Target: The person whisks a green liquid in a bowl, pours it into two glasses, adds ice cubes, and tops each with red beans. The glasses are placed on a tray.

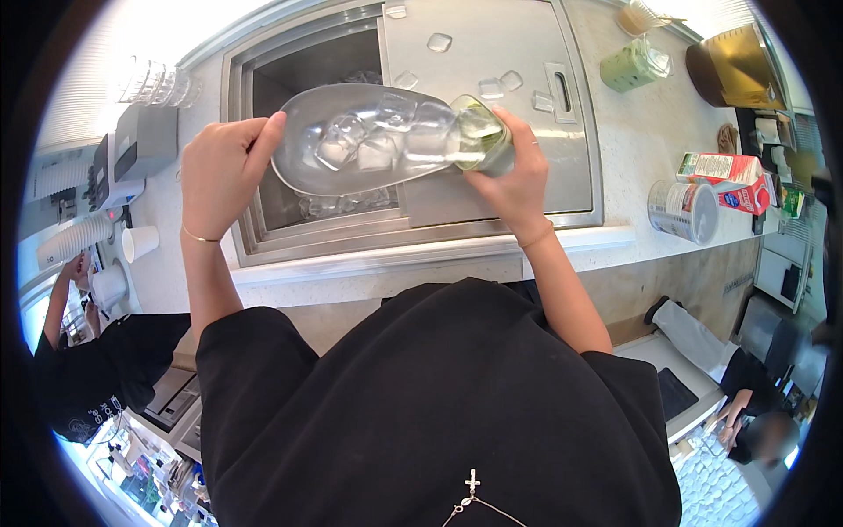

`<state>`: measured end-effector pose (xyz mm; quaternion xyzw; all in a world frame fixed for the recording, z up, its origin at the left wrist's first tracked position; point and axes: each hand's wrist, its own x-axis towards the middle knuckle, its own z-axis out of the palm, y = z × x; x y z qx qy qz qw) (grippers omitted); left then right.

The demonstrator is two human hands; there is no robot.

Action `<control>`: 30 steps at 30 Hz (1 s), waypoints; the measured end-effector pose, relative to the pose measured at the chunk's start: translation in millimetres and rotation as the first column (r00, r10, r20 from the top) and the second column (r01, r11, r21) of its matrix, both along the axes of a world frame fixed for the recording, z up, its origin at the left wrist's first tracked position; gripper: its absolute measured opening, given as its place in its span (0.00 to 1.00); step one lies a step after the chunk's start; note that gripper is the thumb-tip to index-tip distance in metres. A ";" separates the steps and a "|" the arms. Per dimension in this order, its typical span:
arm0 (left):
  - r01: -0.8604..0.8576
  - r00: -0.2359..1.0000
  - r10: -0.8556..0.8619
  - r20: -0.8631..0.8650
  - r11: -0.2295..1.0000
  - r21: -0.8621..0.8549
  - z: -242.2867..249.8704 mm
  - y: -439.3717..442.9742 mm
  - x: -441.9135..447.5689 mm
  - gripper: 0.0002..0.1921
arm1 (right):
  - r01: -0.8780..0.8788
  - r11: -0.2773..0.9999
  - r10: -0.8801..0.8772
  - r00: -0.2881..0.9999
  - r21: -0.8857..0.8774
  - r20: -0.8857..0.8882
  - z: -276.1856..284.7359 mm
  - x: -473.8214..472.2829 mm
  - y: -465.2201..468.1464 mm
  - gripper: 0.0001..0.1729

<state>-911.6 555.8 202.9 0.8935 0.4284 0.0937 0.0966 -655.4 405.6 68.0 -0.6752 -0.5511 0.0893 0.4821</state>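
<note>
My left hand [227, 174] grips the wide end of a clear plastic ice scoop [303, 118]. Ice cubes [379, 150] lie in the scoop, whose narrow end meets the mouth of a cup [479, 132] with green contents. Around that cup my right hand [517, 171] is closed, thumb on the near side and fingers on the far side. Scoop and cup are above a steel ice bin [283, 224] with its sliding lid [448, 204] partly open. More ice [346, 203] shows inside the bin, and several loose cubes [490, 87] rest on the lid.
On the right stand a green drink [635, 66], an amber pitcher [737, 66], a red-and-white carton [728, 178] and a lidded tub [685, 211]. Stacked clear cups [158, 82], a grey box [146, 143] and a white cup [140, 244] are left. One person [112, 369] is at left, another [751, 388] at lower right.
</note>
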 end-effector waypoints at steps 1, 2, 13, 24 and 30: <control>-0.004 1.000 0.004 0.007 1.000 -0.005 -1.5 1.4 -1.6 0.26 | 0.010 1.000 -0.010 1.000 -0.001 -0.020 -0.8 0.2 -0.5 0.39; -0.015 1.000 0.016 0.012 1.000 -0.012 -3.9 3.3 -4.4 0.26 | 0.019 1.000 -0.019 0.999 -0.007 -0.044 -1.8 0.8 -1.1 0.38; -0.079 0.852 0.308 0.424 0.876 -0.476 -77.1 0.8 -48.1 0.24 | -0.085 0.994 0.106 0.858 0.064 -0.503 -8.8 -3.5 3.3 0.36; -0.244 0.579 0.666 0.471 0.692 -0.679 -190.2 16.7 -66.4 0.22 | 0.009 1.000 0.010 0.794 0.029 -0.607 0.9 20.7 -24.8 0.41; -0.433 0.764 0.623 0.169 0.689 -0.582 -307.0 40.7 -69.2 0.19 | 0.319 0.947 -0.243 0.802 0.047 -0.545 -6.6 87.3 -65.7 0.38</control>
